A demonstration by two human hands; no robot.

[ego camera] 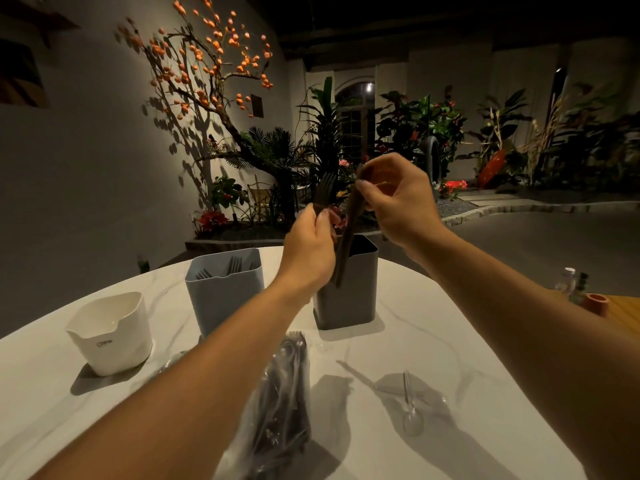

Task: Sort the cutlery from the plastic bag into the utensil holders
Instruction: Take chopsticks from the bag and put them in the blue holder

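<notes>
Several dark utensils are lying blurred inside the plastic bag (277, 403) at the near table (450, 341) edge; can't tell types. A clear spoon (410, 407) is lying beside it. Further back, the white holder (110, 332), grey holder (223, 289) w/ forks, and dark holder (346, 296) are standing. Above the dark one, the left hand (310, 245) is pinching a dark fork (325, 188), tines up; the right hand (398, 199) is gripping another dark utensil (348, 233), its top hidden by fingers.

Head view: worn on the person's head, facing forward and down.
Nearness: close above the bench (433, 341), both forearms in frame.
</notes>
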